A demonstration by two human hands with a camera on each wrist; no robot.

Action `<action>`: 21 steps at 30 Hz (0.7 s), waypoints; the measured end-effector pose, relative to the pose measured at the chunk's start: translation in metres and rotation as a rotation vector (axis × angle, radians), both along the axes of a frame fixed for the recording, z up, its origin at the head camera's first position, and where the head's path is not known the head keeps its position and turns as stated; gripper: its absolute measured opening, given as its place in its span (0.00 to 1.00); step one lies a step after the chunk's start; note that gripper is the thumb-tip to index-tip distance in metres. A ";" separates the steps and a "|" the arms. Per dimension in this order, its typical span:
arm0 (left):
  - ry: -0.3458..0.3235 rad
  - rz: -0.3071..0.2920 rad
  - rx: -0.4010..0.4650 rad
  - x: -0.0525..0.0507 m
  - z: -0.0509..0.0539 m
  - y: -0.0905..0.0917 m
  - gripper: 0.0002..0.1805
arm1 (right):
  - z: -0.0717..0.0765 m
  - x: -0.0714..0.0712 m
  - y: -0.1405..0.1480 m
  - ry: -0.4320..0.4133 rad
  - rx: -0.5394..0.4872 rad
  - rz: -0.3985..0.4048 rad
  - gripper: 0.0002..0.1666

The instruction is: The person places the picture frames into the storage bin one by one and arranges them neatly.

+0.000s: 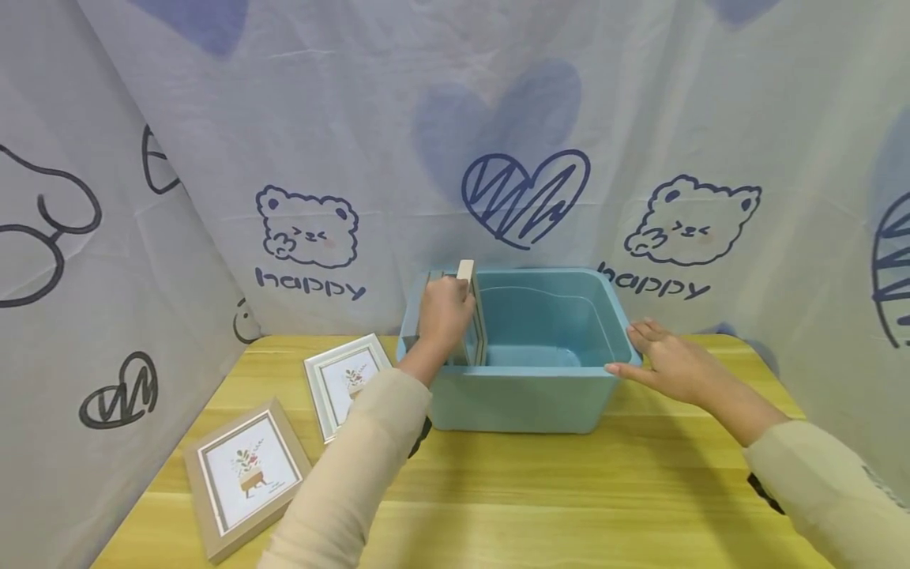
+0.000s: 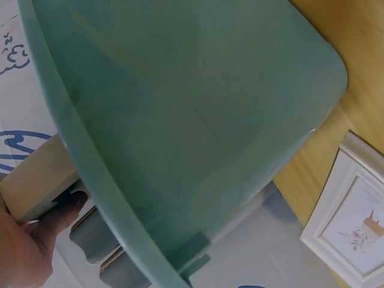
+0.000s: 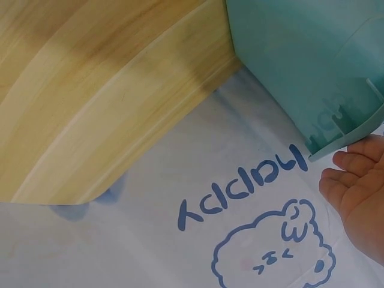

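Observation:
My left hand [image 1: 446, 312] grips the upper edge of a cream picture frame [image 1: 465, 270] that stands upright inside a light-blue plastic bin [image 1: 519, 401], at its left end. In the left wrist view, the thumb and fingers close round the frame's beige edge [image 2: 43, 177]. Beside it, the grey edges of more frames [image 2: 96, 237] show above the rim; my hand hides most of them in the head view. At the bin's right end, my right hand [image 1: 675, 365] rests on the rim with its fingers extended and thumb spread. In the right wrist view its fingertips [image 3: 345, 161] touch the rim.
On the wooden table [image 1: 569, 490], left of the bin, lie a white picture frame [image 1: 316, 395] and a tan picture frame [image 1: 206, 494], both face up with plant pictures. A printed white curtain [image 1: 398, 142] hangs close behind the bin and along both sides.

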State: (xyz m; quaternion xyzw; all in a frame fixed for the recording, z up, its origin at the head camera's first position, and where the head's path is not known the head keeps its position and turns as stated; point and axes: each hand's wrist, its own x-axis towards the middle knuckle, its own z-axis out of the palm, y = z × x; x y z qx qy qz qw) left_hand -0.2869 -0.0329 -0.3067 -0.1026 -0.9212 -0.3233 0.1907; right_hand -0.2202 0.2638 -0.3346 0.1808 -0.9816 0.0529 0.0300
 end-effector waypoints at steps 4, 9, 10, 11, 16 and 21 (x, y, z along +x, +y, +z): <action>-0.002 0.014 -0.003 -0.001 -0.003 0.000 0.24 | 0.001 0.001 0.000 -0.002 -0.004 0.001 0.50; -0.017 0.049 -0.025 -0.002 -0.010 0.000 0.26 | 0.001 0.002 -0.001 -0.009 -0.002 0.001 0.50; -0.016 0.059 -0.031 -0.003 -0.011 0.000 0.26 | 0.002 0.001 -0.001 -0.009 -0.001 0.002 0.50; -0.013 0.069 -0.040 -0.004 -0.013 0.000 0.26 | 0.001 0.001 -0.001 -0.008 0.000 0.003 0.50; -0.002 0.090 -0.087 -0.005 -0.020 0.003 0.26 | 0.000 0.002 -0.001 0.003 -0.005 0.003 0.50; -0.043 0.117 -0.115 -0.005 -0.020 0.008 0.20 | -0.002 0.002 -0.001 0.031 -0.020 0.011 0.50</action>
